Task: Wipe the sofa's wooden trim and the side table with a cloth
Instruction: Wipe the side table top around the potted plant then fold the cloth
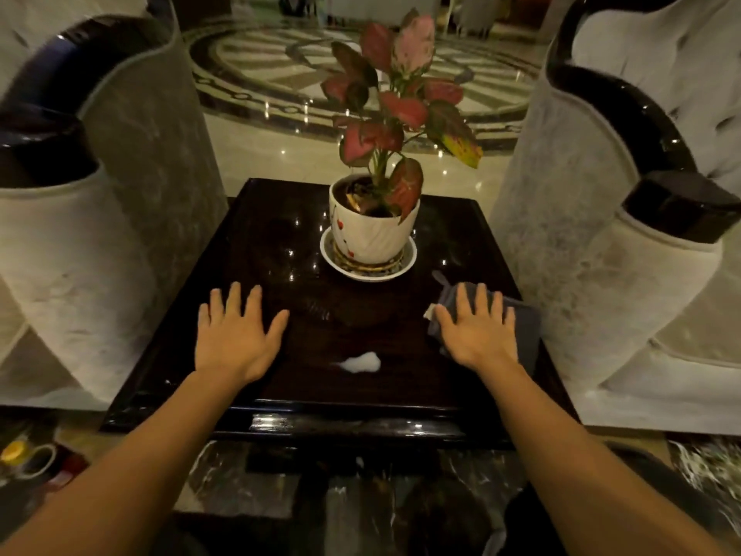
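Grey cloth (521, 327) lies flat under the right hand (479, 335), fingers spread, palm pressing it down near the right edge of the dark glossy surface (256, 250). The left hand (234, 339) rests open and flat toward the left, holding nothing. Between them, near the front edge, sits a small white blob (361, 363). Behind it, a potted plant (375, 230) stands on a saucer (333, 260). Sofa arms with black wooden trim (625, 102) flank both sides.

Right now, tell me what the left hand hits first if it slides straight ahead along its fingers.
The left hand probably meets nothing on the side table; the potted plant and its saucer sit to its right.
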Action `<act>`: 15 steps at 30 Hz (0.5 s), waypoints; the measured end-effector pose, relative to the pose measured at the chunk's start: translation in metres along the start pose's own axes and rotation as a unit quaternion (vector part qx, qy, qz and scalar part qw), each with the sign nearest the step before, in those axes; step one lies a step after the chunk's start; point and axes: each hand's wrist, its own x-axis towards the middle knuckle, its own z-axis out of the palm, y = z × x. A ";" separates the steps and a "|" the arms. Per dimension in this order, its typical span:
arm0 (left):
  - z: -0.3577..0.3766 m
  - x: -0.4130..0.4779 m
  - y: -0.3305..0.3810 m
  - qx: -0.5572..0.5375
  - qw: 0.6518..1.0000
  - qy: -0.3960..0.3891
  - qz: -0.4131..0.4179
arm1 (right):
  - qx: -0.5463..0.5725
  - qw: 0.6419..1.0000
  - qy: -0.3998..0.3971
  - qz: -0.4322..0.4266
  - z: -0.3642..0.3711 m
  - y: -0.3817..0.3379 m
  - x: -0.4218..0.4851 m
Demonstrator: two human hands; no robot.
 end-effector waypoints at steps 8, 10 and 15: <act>0.003 0.001 0.001 0.025 0.999 0.000 0.020 | -0.084 0.942 0.009 -0.324 0.021 -0.006 -0.068; 0.002 0.001 0.004 0.028 0.999 -0.002 0.018 | -0.081 0.978 0.017 -0.194 0.008 0.037 -0.040; 0.000 0.001 0.004 0.038 0.999 -0.003 0.009 | -0.001 0.998 0.028 0.059 0.001 0.026 -0.010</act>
